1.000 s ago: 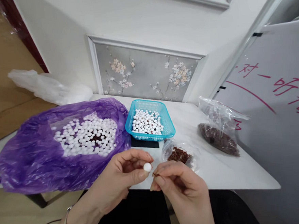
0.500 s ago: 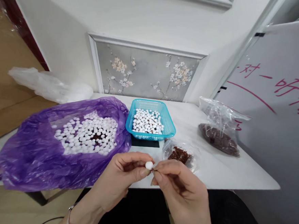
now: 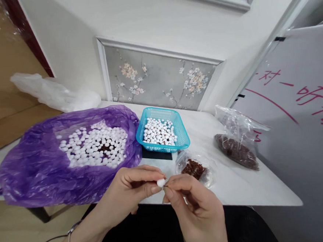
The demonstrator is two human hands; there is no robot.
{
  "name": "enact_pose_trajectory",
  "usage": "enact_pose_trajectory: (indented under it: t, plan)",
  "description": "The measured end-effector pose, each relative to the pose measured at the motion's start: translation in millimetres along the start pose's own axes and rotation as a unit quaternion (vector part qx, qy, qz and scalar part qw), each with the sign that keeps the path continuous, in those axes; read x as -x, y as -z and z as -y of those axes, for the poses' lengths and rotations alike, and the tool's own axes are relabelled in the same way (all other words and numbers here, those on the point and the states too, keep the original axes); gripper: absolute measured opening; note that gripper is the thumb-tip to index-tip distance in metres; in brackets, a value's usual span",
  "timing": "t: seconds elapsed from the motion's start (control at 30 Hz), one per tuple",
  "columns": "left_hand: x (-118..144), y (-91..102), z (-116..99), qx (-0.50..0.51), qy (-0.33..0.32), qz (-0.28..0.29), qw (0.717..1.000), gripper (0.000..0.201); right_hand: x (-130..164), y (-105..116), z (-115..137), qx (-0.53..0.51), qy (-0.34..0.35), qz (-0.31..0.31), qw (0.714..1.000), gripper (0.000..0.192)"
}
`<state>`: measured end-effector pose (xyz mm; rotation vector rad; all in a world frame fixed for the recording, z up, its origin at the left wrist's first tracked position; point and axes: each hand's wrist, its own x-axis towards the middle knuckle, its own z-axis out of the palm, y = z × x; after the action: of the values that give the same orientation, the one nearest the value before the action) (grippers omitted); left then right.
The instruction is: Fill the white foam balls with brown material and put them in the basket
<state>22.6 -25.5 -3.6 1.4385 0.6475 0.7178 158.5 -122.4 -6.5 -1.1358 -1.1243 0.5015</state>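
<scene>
Item, in hand: your left hand [image 3: 130, 195] pinches one small white ball [image 3: 160, 182] between thumb and forefinger, just over the near edge of the white table [image 3: 238, 189]. Your right hand [image 3: 196, 207] meets it fingertip to fingertip, its thumb and forefinger closed on something thin and dark pressed against the ball (too small to say what it is). The two hands are together, touching at the ball.

Item, left of table: a purple plastic bag [image 3: 43, 169], mouth open, holding a spread of white balls.

Item, centre: a turquoise mesh basket [image 3: 179, 143] with more white balls, a few reddish bits among them, standing on a flat black slab [image 3: 156, 155].

Item, just beyond your right hand: a small clear bag [image 3: 209, 173] of reddish-brown bits. A larger clear bag [image 3: 236, 145] of the same sits further right, well apart.

Item, far left: a crumpled white plastic bag [image 3: 54, 93] against the wall.

Item, right: a whiteboard [image 3: 303, 133] with red writing.
</scene>
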Motion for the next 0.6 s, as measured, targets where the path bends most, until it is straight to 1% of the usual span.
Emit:
enact_pose_trajectory:
  t: [0.1,0.17,0.27,0.33,0.4,0.47,0.53,0.6]
  plan:
    - [0,0.9,0,-0.013,-0.004,0.005,1.000,0.009,-2,1,-1,0.016,-0.011,0.009,1.000,0.013]
    - [0,1.0,3,0.001,0.006,0.011,1.000,0.008,-3,3,-1,0.014,-0.038,0.018,0.999,0.010]
    - [-1,-0.6,10,0.066,0.028,0.008,0.997,0.011,-7,5,-2,-0.028,-0.089,0.046,0.995,0.005]
    - [-2,-2.7,14,0.119,0.032,0.004,0.992,0.012,-8,6,-3,-0.058,-0.108,0.054,0.991,0.005]
    - [-2,-4.7,15,0.168,0.033,0.011,0.985,0.013,-8,7,-4,-0.064,-0.116,0.043,0.990,0.006]
    - [-2,-6.1,15,0.209,0.039,0.019,0.977,0.020,-7,9,-6,-0.044,-0.117,0.033,0.992,0.006]
    - [-2,-6.7,14,0.228,0.041,0.016,0.973,0.024,-7,11,-7,-0.013,-0.115,0.018,0.993,0.009]
    - [-2,-7.0,13,0.225,0.044,0.002,0.973,0.021,-6,15,-8,0.010,-0.111,0.002,0.994,0.013]
